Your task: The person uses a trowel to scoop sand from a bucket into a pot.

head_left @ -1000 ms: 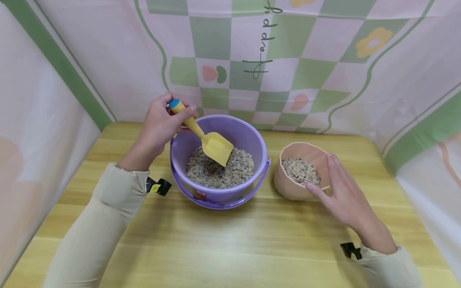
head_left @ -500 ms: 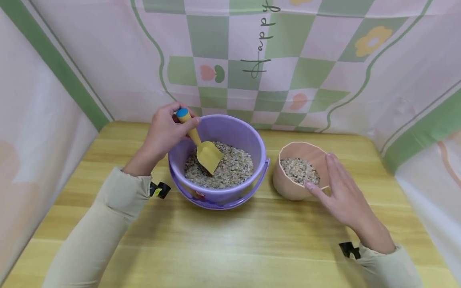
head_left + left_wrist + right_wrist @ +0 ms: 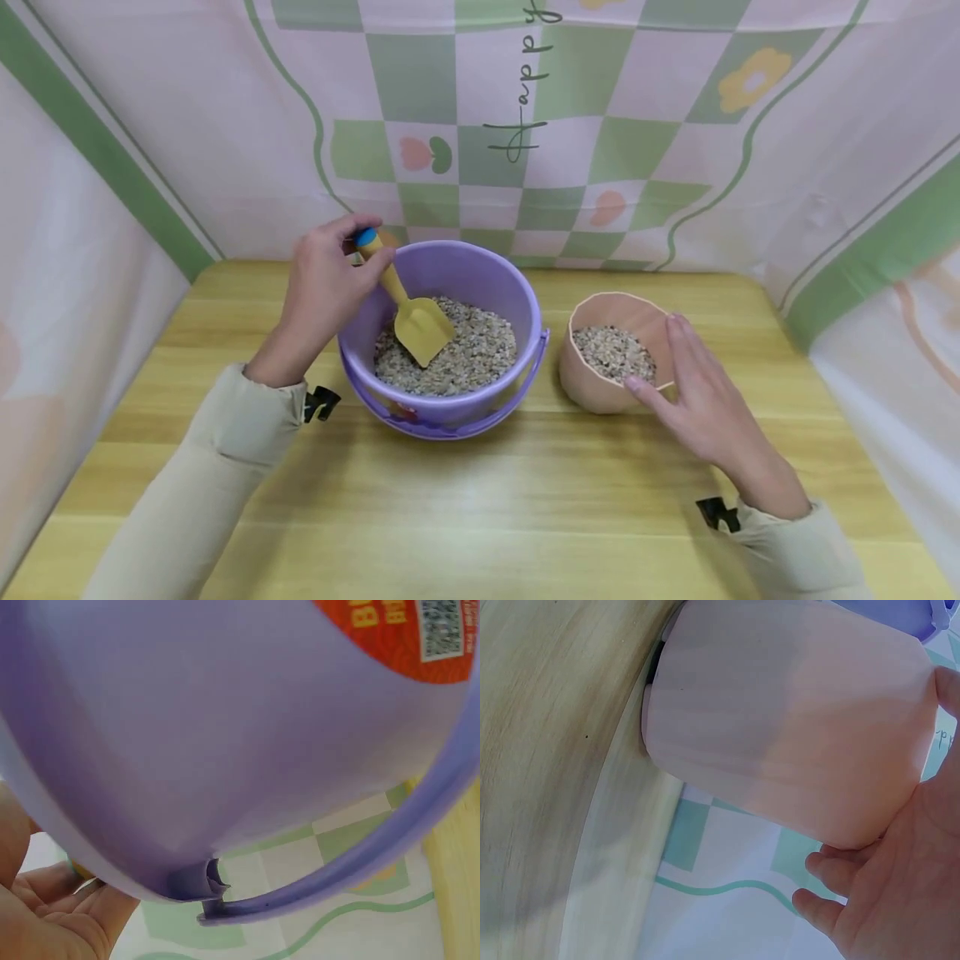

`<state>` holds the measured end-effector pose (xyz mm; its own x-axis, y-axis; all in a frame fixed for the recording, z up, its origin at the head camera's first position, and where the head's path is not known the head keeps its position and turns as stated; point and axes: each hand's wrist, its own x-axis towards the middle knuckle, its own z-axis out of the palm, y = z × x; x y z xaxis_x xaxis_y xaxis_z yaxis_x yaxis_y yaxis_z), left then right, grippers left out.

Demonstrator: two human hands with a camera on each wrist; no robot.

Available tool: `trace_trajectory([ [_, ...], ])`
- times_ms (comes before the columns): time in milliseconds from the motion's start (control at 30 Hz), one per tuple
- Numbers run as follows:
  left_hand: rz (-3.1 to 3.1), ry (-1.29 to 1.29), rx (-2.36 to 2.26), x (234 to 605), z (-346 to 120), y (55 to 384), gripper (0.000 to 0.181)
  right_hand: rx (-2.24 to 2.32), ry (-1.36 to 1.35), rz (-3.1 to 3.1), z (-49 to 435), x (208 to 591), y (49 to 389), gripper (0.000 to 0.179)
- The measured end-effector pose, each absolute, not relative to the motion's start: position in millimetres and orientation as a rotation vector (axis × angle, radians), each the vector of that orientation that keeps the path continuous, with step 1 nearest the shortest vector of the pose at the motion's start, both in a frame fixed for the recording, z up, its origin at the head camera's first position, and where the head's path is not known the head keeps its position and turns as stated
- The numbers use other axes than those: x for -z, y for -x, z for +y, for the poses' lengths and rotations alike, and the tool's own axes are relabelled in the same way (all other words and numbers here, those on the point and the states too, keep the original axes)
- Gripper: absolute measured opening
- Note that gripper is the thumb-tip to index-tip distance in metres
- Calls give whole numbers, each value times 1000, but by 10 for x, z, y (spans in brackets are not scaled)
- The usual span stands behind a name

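My left hand (image 3: pixel 322 287) grips the yellow handle of a toy shovel (image 3: pixel 424 329) with a blue end cap. Its yellow blade slants down inside a purple bucket (image 3: pixel 465 262), over the gravel (image 3: pixel 480 342); whether its tip touches the gravel I cannot tell. In the left wrist view, the bucket (image 3: pixel 187 735) hides most of the shovel. At the right, a peach-coloured pot (image 3: pixel 596 387) contains paler gravel (image 3: pixel 611 350). My right hand (image 3: pixel 708 404) rests on the pot's right side, its fingers fairly straight and thumb near the rim. The right wrist view shows the pot's outer wall (image 3: pixel 780 720).
Both containers stand apart on a wooden table (image 3: pixel 450 517). The bucket's purple handle (image 3: pixel 495 425) hangs down at its front. Behind the table hangs a green and white checked cloth (image 3: pixel 487 150), with further cloth at both sides.
The shovel blade has moved lower and a little left inside the bucket, with my left hand following. The right hand keeps its place on the pot. The head view has shifted slightly.
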<state>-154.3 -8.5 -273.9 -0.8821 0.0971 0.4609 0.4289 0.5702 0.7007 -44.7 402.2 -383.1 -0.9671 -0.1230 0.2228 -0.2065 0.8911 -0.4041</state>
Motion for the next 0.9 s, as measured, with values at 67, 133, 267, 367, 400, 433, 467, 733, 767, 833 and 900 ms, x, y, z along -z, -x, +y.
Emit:
trace_trajectory([
  [67, -2435, 409, 1261, 2730, -110, 1552, 36, -647, -250, -2866, 4016, 3840, 448, 93],
  [133, -2438, 379, 1289, 2729, -144, 1567, 37, -651, -251, -2863, 4011, 3852, 450, 93],
  [267, -2439, 328, 1344, 2733, -202, 1586, 37, -653, -249, -2859, 4001, 3862, 452, 93],
  [367, -2416, 329, 1383, 2732, -229, 1589, 36, -650, -248, -2859, 3994, 3862, 455, 93],
  [400, -2408, 332, 1393, 2732, -236, 1589, 35, -650, -248, -2857, 3992, 3862, 456, 93],
  [433, -2401, 335, 1400, 2731, -242, 1588, 34, -648, -248, -2857, 3991, 3861, 457, 93],
  [467, -2395, 337, 1410, 2732, -247, 1589, 34, -648, -249, -2856, 3990, 3861, 459, 93],
  [733, -2400, 330, 1433, 2721, -287, 1569, 33, -637, -254, -2848, 3991, 3860, 459, 93],
  [767, -2399, 332, 1433, 2720, -296, 1567, 33, -631, -260, -2843, 3992, 3864, 461, 92],
  [833, -2385, 339, 1439, 2718, -312, 1567, 32, -614, -273, -2832, 3994, 3870, 464, 92],
  [900, -2361, 360, 1445, 2719, -331, 1572, 31, -596, -290, -2824, 4002, 3876, 471, 91],
])
